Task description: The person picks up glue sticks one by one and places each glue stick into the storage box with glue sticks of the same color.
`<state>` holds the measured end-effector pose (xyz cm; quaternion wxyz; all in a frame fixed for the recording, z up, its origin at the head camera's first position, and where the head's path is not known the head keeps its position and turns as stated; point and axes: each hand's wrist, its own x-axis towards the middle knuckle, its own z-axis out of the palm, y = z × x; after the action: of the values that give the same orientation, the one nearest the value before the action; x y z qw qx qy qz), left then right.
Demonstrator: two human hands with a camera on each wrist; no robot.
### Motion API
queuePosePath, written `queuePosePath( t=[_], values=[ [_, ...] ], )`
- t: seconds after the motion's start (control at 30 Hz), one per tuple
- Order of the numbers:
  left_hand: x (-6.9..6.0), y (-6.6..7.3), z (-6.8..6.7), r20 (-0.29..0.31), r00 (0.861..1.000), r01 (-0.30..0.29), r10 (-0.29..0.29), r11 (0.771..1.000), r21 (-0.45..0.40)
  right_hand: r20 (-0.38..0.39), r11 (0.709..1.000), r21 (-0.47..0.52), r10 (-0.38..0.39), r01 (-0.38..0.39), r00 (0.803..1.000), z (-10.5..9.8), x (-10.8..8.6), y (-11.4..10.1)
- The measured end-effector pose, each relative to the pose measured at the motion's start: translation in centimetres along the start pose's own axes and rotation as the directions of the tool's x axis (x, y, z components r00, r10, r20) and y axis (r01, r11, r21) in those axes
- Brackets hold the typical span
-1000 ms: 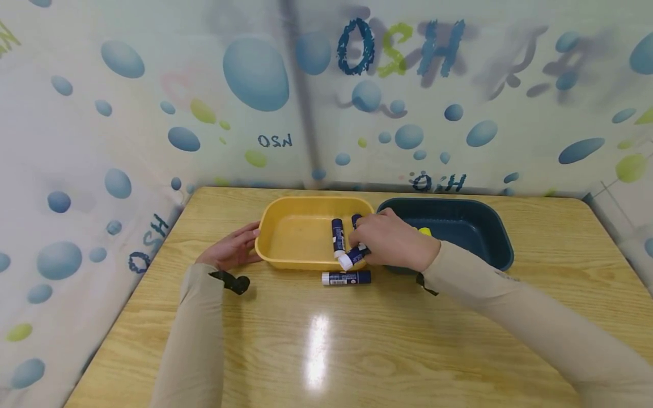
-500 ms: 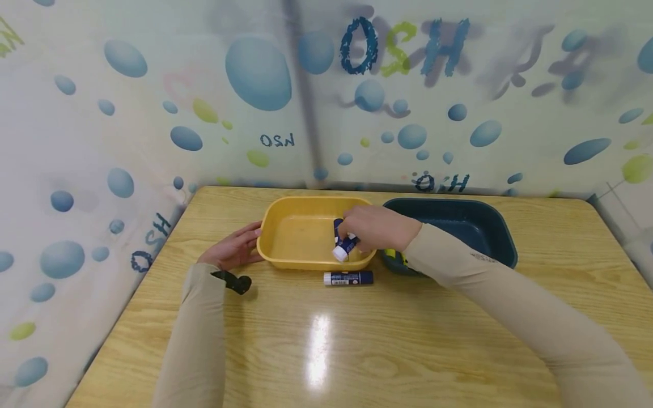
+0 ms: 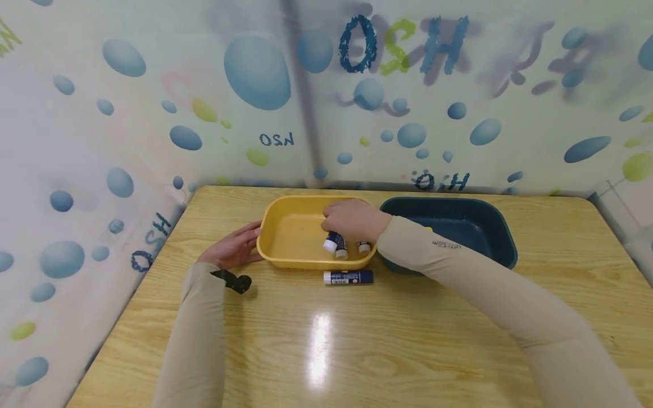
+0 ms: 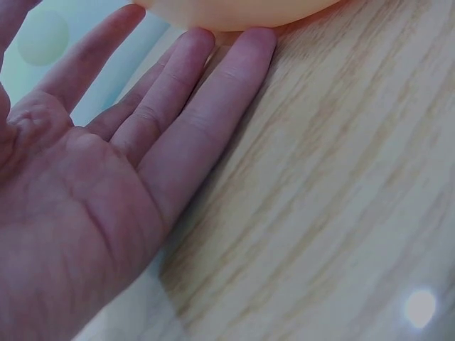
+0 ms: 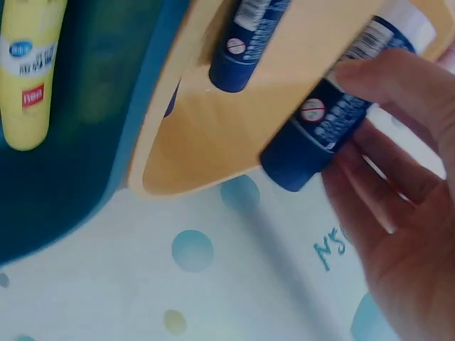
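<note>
Straight fingers of my left hand (image 3: 232,249) touch the left wall of a yellow tray (image 3: 316,264); the left wrist view shows the fingertips against it. Over that tray's right half, my right hand (image 3: 355,219) pinches a dark blue glue stick (image 5: 320,117) with a white end, tilted, between thumb and fingers. Below the hand, two more glue sticks (image 3: 341,250) lie in the tray, partly covered by it. Another blue glue stick (image 3: 348,277) lies sideways on the table, just in front of the tray.
A dark blue tray (image 3: 490,232) stands right beside the yellow one. It holds a yellow glue stick (image 5: 30,78), mostly hidden by my right sleeve in the head view. A patterned curtain (image 3: 255,73) hangs behind the wooden table (image 3: 398,340).
My right hand has moved left with the glue stick, from the yellow tray's right edge to farther inside it. The left hand has stayed against the tray.
</note>
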<state>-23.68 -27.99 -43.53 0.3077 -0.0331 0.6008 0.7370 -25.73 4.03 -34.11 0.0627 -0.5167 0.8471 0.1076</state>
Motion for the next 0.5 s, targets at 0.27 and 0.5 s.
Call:
queuePosePath(
  t=[0.27,0.5],
  values=[
    [-0.1,0.0,0.0,0.011,1.000,0.003,-0.003,1.000,0.003,-0.062,0.968,-0.223,-0.135,0.119,0.989,0.6,1.8,-1.0],
    [0.0,-0.1,0.0,0.016,1.000,-0.004,0.004,1.000,0.015,0.093,0.940,-0.294,-0.151,0.172,0.984,1.3,3.0,-2.0]
  ],
)
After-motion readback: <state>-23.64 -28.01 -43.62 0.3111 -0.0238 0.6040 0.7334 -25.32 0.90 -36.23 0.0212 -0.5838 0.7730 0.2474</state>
